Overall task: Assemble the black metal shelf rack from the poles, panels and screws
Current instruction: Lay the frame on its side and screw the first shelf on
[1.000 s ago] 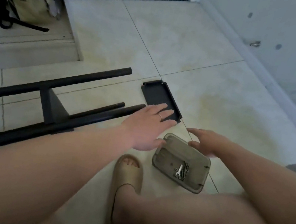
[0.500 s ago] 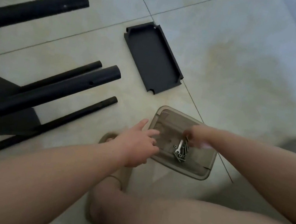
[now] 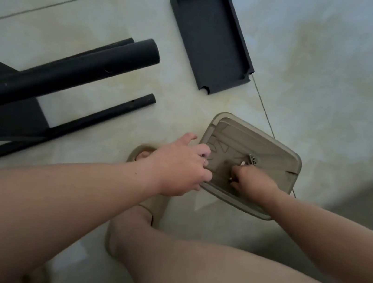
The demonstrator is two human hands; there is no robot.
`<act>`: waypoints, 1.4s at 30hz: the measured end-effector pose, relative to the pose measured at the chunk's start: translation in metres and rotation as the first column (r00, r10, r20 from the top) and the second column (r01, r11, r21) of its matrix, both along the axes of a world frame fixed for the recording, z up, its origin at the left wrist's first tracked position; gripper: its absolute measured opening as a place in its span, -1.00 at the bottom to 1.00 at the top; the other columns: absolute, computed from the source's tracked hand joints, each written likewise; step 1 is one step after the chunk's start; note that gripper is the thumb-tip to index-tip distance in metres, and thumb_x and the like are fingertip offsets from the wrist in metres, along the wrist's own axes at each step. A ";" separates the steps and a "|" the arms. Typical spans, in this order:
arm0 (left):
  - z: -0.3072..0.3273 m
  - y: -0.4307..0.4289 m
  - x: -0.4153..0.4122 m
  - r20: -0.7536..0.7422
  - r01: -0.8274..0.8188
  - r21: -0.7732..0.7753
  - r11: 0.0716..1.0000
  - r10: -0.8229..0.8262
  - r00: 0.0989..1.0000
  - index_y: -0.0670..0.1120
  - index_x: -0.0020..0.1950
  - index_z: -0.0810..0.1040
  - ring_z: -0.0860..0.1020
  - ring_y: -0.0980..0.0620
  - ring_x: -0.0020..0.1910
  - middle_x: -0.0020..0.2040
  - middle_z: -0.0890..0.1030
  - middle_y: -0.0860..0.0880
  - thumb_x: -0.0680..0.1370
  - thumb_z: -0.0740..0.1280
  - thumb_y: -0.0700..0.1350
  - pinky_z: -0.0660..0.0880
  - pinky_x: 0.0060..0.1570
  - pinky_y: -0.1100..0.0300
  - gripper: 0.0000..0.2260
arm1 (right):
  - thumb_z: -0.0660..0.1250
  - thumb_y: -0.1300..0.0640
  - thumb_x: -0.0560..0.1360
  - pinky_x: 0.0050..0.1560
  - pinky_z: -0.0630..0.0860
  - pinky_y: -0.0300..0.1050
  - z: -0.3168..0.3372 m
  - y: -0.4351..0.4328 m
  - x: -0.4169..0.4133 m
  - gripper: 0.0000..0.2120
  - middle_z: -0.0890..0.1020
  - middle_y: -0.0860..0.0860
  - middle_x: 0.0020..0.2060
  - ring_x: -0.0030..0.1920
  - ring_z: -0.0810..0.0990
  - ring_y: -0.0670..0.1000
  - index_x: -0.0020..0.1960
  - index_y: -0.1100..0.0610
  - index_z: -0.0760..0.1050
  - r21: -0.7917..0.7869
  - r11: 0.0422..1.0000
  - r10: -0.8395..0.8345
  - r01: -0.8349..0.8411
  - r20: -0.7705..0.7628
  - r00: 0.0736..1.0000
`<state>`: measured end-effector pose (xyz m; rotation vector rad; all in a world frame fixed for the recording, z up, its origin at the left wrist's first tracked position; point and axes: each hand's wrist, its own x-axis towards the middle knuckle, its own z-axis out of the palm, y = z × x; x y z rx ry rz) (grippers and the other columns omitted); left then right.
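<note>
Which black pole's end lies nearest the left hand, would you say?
The thin pole flat on the floor; the thick pole ends farther from the left hand.

1. The view tips further down. The door and wall at the top of the frame drop out, and the black panel [image 3: 209,37] now sits upper centre.
2. The left hand [image 3: 181,165] leaves the spot over the pole ends. It now sits at the left rim of the tray [image 3: 294,173], with its fingers curled over the edge.
3. The right hand [image 3: 252,183] goes from the tray's far rim to inside the tray. Its fingers are curled, and metal glints between them.
4. The screws [image 3: 252,159] no longer lie in one heap at mid-tray. A few lie loose just above the right hand's knuckles, and some appear to be in its grip.
</note>
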<state>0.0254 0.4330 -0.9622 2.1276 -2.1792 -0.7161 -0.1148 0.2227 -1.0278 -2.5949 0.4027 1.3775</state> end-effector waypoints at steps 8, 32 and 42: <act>0.029 -0.008 0.002 0.071 -0.005 0.096 0.995 -0.002 0.997 0.03 0.32 0.46 0.22 -0.07 0.52 0.40 0.48 -0.04 0.62 0.26 0.00 0.12 0.45 -0.18 -0.72 | 0.39 0.10 0.50 -0.19 0.40 -0.14 0.041 -0.008 0.028 -0.92 0.56 0.00 -0.25 -0.13 0.58 0.11 -0.11 0.08 0.52 0.068 0.979 -0.196 0.193 0.051 0.979; 0.261 0.305 0.067 -0.016 -0.868 0.176 0.465 0.883 0.470 0.11 -0.02 0.57 0.52 0.12 -0.10 -0.18 0.52 0.22 0.60 0.30 0.02 0.42 -0.13 0.16 -0.93 | 0.44 0.22 0.56 -0.16 0.67 -0.13 0.367 0.273 0.155 -0.86 0.73 0.11 -0.28 -0.31 0.70 0.02 -0.12 0.20 0.50 0.686 0.726 -0.458 0.048 0.431 0.778; 0.233 0.335 0.105 -0.187 -0.946 0.274 0.171 0.975 0.122 -0.01 0.11 0.63 0.56 -0.05 0.16 0.15 0.62 0.00 0.59 0.34 0.00 0.47 0.26 0.03 -0.84 | 0.37 0.22 0.54 -0.20 0.57 -0.09 0.339 0.334 0.177 -0.95 0.73 -0.05 -0.31 -0.21 0.72 -0.03 -0.09 0.10 0.57 0.542 0.839 -0.353 0.046 0.478 0.804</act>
